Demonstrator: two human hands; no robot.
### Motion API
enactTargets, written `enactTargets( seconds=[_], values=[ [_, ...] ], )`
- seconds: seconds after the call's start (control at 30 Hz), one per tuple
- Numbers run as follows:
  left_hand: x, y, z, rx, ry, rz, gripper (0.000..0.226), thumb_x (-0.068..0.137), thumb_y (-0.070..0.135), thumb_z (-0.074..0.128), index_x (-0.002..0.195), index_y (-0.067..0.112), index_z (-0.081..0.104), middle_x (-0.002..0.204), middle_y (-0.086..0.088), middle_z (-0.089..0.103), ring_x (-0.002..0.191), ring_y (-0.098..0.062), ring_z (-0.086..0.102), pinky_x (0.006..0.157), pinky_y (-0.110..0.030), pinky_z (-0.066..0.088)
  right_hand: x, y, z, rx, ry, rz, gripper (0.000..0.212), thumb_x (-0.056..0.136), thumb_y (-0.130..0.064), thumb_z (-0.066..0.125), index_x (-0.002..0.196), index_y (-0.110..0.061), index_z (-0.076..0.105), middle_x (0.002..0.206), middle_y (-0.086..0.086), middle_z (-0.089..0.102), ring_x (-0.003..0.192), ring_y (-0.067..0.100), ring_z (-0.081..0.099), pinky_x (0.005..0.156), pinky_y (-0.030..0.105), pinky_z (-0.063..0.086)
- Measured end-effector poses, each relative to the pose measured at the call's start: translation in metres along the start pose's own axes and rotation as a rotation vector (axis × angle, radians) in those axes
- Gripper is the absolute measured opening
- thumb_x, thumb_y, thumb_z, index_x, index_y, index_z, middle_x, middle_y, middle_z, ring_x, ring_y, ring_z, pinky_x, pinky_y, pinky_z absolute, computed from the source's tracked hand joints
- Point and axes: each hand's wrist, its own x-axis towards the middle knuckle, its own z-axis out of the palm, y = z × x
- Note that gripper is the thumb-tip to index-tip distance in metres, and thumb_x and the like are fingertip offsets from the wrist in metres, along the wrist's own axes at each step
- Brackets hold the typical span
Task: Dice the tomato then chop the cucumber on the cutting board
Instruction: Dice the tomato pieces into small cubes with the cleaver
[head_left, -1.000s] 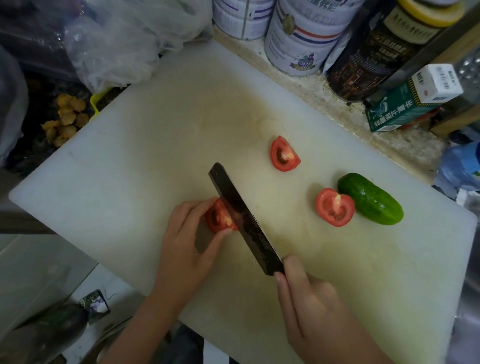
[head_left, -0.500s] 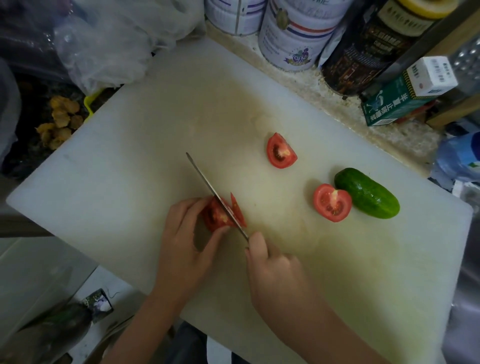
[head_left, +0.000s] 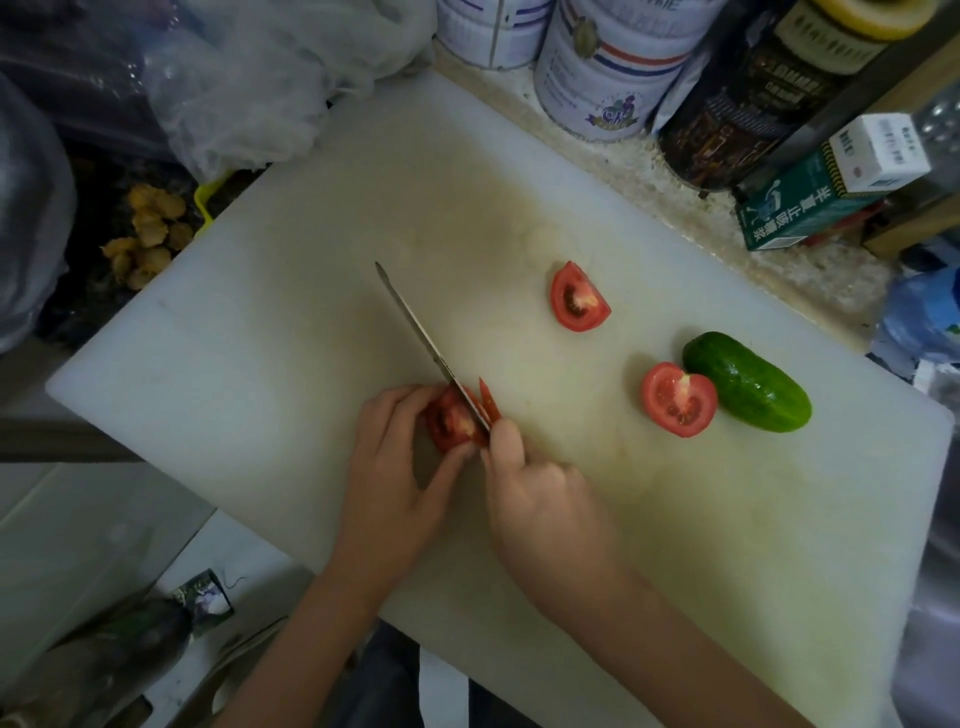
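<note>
Tomato wedge (head_left: 449, 423) pinched in left fingers (head_left: 400, 413), right fingers (head_left: 506, 444) clamped on one knife (head_left: 422, 332) cutting it, tomato quarter (head_left: 576, 299), tomato half (head_left: 678, 399), one cucumber (head_left: 745, 382) beyond right fingers.

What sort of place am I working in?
Probably a cramped home kitchen counter: a cutting board with tomato pieces and cucumber, tins and a box crowded behind it, plastic bags alongside.

On the green box (head_left: 800, 215) — sideways Chinese print: "半夏止咳糖浆".
</note>
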Motion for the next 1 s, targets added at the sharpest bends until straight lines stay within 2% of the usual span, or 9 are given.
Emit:
enactTargets(
  seconds=[0.1, 0.2, 0.3, 0.43, 0.53, 0.6, 0.67, 0.8, 1.0],
  values=[
    [0.002, 0.003, -0.002, -0.026, -0.011, -0.003, 0.046, 0.085, 0.040, 0.060, 0.122, 0.013, 0.057, 0.117, 0.009, 0.049, 0.109, -0.003, 0.046, 0.096, -0.006, 0.031, -0.021, 0.007, 0.001, 0.049, -0.024, 0.035, 0.018, 0.083, -0.018, 0.055, 0.087, -0.011, 0.040, 0.040, 0.001, 0.045, 0.025, 0.025, 0.042, 0.036, 0.021, 0.011],
    [0.003, 0.005, -0.003, -0.069, -0.015, -0.014, 0.047, 0.082, 0.041, 0.059, 0.119, 0.013, 0.058, 0.115, 0.007, 0.050, 0.106, -0.002, 0.047, 0.095, -0.003, 0.031, -0.039, 0.014, -0.005, 0.071, -0.052, 0.054, 0.012, 0.083, -0.023, 0.038, 0.083, -0.011, 0.038, 0.036, 0.000, 0.042, 0.021, 0.021, 0.037, 0.038, 0.025, 0.007],
    [0.002, 0.003, -0.002, -0.096, -0.009, -0.008, 0.046, 0.080, 0.040, 0.062, 0.118, 0.014, 0.057, 0.113, 0.013, 0.047, 0.104, -0.001, 0.049, 0.094, -0.004, 0.033, -0.039, 0.013, -0.004, 0.080, -0.037, 0.046, 0.014, 0.085, -0.024, 0.037, 0.085, -0.010, 0.039, 0.035, 0.001, 0.041, 0.021, 0.022, 0.037, 0.034, 0.023, 0.008],
    [-0.001, 0.000, -0.001, -0.094, -0.001, 0.027, 0.044, 0.081, 0.037, 0.062, 0.118, 0.014, 0.056, 0.111, 0.022, 0.041, 0.105, -0.002, 0.047, 0.095, -0.005, 0.032, -0.019, 0.007, 0.004, 0.138, -0.018, 0.038, 0.012, 0.090, -0.020, 0.044, 0.092, -0.009, 0.042, 0.038, 0.003, 0.045, 0.026, 0.027, 0.043, 0.026, 0.026, 0.024],
    [-0.001, -0.001, -0.003, -0.116, -0.019, 0.047, 0.042, 0.082, 0.037, 0.062, 0.119, 0.017, 0.054, 0.109, 0.026, 0.043, 0.104, 0.006, 0.046, 0.095, -0.005, 0.033, -0.007, 0.009, -0.001, 0.231, -0.053, 0.012, 0.025, 0.096, -0.029, 0.030, 0.096, -0.008, 0.044, 0.049, 0.008, 0.052, 0.037, 0.031, 0.051, 0.031, 0.034, 0.036],
    [-0.001, -0.001, -0.004, -0.143, -0.039, 0.036, 0.043, 0.081, 0.040, 0.061, 0.119, 0.022, 0.052, 0.115, 0.025, 0.043, 0.105, 0.008, 0.047, 0.093, -0.004, 0.034, -0.007, 0.016, 0.000, 0.314, -0.050, 0.003, 0.035, 0.099, -0.037, 0.022, 0.101, -0.010, 0.044, 0.059, 0.011, 0.057, 0.049, 0.033, 0.055, 0.044, 0.043, 0.044],
    [-0.001, -0.002, -0.005, -0.175, -0.052, 0.024, 0.043, 0.081, 0.041, 0.061, 0.120, 0.025, 0.051, 0.117, 0.022, 0.046, 0.105, 0.007, 0.049, 0.091, -0.004, 0.036, -0.016, 0.021, -0.002, 0.424, -0.039, 0.012, 0.026, 0.101, -0.035, 0.029, 0.101, -0.013, 0.043, 0.061, 0.006, 0.055, 0.054, 0.029, 0.055, 0.051, 0.043, 0.042],
    [0.000, -0.006, -0.007, -0.185, -0.073, 0.055, 0.042, 0.082, 0.036, 0.063, 0.121, 0.024, 0.053, 0.118, 0.016, 0.051, 0.107, 0.001, 0.052, 0.092, -0.006, 0.036, -0.038, 0.029, -0.018, 0.599, 0.018, 0.082, 0.022, 0.095, -0.042, 0.032, 0.091, -0.023, 0.043, 0.050, -0.009, 0.042, 0.047, 0.013, 0.047, 0.049, 0.023, 0.028],
    [0.000, -0.006, -0.007, -0.163, -0.085, 0.029, 0.044, 0.082, 0.039, 0.062, 0.123, 0.023, 0.055, 0.118, 0.015, 0.051, 0.109, -0.002, 0.053, 0.093, -0.006, 0.036, -0.040, 0.035, -0.037, 0.821, -0.024, 0.125, 0.021, 0.101, -0.034, 0.034, 0.083, -0.024, 0.040, 0.049, 0.009, 0.049, 0.039, 0.017, 0.043, 0.045, 0.041, 0.037]
  ],
)
